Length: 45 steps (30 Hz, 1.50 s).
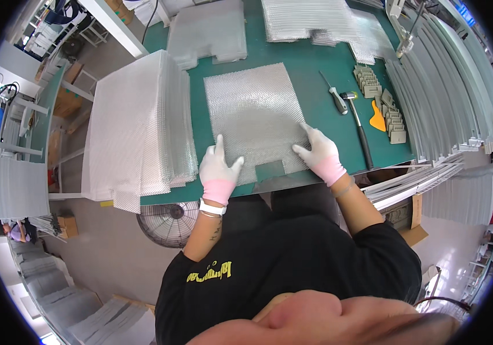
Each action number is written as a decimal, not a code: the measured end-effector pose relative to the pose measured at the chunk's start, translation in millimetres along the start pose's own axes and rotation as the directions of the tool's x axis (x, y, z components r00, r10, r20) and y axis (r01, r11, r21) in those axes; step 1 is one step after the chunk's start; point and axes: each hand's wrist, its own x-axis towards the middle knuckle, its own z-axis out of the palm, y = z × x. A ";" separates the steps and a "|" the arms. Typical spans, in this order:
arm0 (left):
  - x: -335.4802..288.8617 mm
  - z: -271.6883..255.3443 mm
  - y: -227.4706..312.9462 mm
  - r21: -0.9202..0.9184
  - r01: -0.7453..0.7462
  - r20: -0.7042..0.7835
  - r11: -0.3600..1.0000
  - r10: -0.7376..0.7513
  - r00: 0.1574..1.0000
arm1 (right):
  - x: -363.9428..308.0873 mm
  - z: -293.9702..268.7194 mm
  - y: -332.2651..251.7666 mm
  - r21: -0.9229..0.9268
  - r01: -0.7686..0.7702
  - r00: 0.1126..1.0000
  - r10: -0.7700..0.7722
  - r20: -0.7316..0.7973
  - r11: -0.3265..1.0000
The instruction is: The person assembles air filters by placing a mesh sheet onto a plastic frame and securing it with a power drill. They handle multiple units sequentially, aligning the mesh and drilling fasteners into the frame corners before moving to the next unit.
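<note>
A silvery expanded-mesh sheet (255,109) lies flat on the green work surface before me, with a square notch in its near edge. My left hand (218,169), in a white glove with a pink cuff, rests at the sheet's near left corner, index finger and thumb spread apart. At the right edge, my right hand (320,152) wears a matching glove and touches the sheet with fingers stretched out and thumb apart. Neither hand closes round anything. Whether more than one sheet lies here, I cannot tell.
Stacked mesh sheets (125,121) stand at the left, others (209,31) at the back. On the right lie a screwdriver (337,99), a hammer (361,135), an orange flat piece (377,117) and several grey-beige blocks (367,80). Long pale panels (430,86) line the right side.
</note>
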 end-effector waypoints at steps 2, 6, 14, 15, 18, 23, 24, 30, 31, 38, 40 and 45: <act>0.9 0.5 -2.8 0.001 -0.006 0.019 1.000 0.006 1.000 | -2.2 1.7 2.4 -0.030 0.040 0.999 -0.040 -0.015 0.999; 2.8 1.2 -4.4 0.005 0.005 0.030 1.000 -0.005 1.000 | 0.6 -4.6 -2.4 0.008 -0.003 0.999 0.002 0.036 1.000; 8.6 2.0 -8.8 0.120 -0.180 0.046 0.976 0.175 0.983 | 39.6 -41.7 45.9 -0.079 0.106 0.965 -0.122 -0.232 0.991; 8.2 5.7 -13.0 0.163 -0.264 0.071 0.951 0.255 0.964 | 55.6 -64.2 60.2 -0.169 0.031 0.951 -0.081 -0.297 0.985; 4.0 -10.7 2.6 0.153 -0.243 0.149 0.958 0.221 0.964 | 94.0 -109.4 146.7 -0.529 -0.402 0.871 0.135 -0.472 0.747; -18.7 -8.7 8.9 0.178 -0.242 -0.016 0.954 0.249 0.968 | 116.1 -135.5 169.9 -0.572 -0.395 0.916 0.352 -0.192 0.719; -25.7 -10.0 13.8 0.145 -0.242 -0.105 0.959 0.258 0.961 | 115.2 -136.2 174.6 -0.575 -0.377 0.923 0.345 -0.170 0.726; -77.8 -20.2 12.0 -0.263 -0.488 -0.298 0.832 0.411 0.861 | 125.3 -150.8 167.8 -0.541 -0.383 0.923 0.298 -0.242 0.748; -84.9 -30.5 18.2 -0.367 -0.522 -0.236 0.770 0.465 0.853 | 123.9 -155.9 158.6 -0.563 -0.405 0.914 0.310 -0.262 0.720; -131.6 35.0 11.5 -0.730 0.628 0.668 -0.272 -0.084 0.740 | 79.0 -142.8 130.3 -0.185 -0.111 0.847 -0.004 -0.531 0.976; -111.0 47.8 18.2 -0.734 0.534 0.634 -0.420 -0.144 0.759 | 32.7 -110.1 70.7 0.099 -0.008 0.886 0.053 -0.461 0.995; -102.1 65.0 18.8 -0.792 0.460 0.573 -0.401 -0.228 0.787 | -100.5 -6.1 -14.7 0.757 -0.174 0.944 -0.112 0.309 0.630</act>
